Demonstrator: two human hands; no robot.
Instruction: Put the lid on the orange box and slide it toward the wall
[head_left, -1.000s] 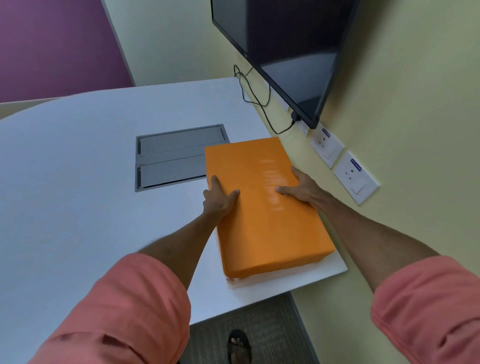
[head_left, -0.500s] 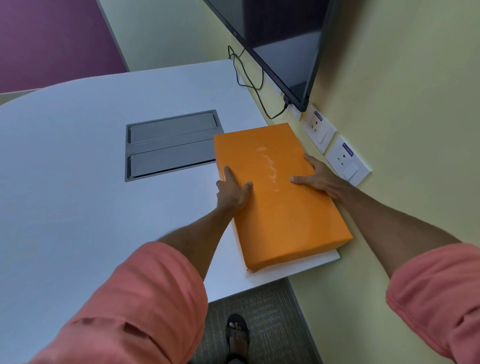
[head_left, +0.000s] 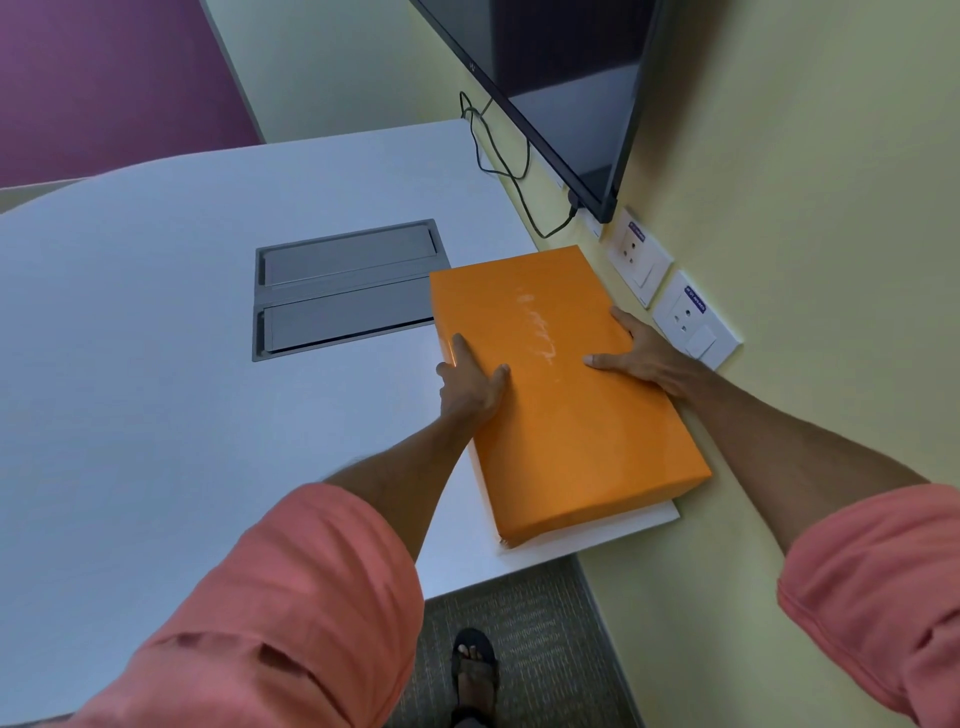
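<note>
The orange box (head_left: 566, 410) lies on the white table (head_left: 156, 374) at its right end, with its orange lid covering the whole top. Its right long side sits against the yellow wall (head_left: 810, 208). My left hand (head_left: 470, 382) presses on the box's left edge, thumb on the lid and fingers down the side. My right hand (head_left: 641, 353) grips the right edge, thumb on top, squeezed between box and wall. The box's near right corner overhangs the table's front edge.
A grey recessed cable hatch (head_left: 345, 288) sits in the table just left of the box. A wall-mounted screen (head_left: 561, 93) hangs above, with a black cable (head_left: 498, 156) drooping onto the table. Two white sockets (head_left: 693, 322) are on the wall beside my right hand.
Both hands have pushed the box to the right, from the table's end up against the wall. The hands keep the same hold on its two long edges.
</note>
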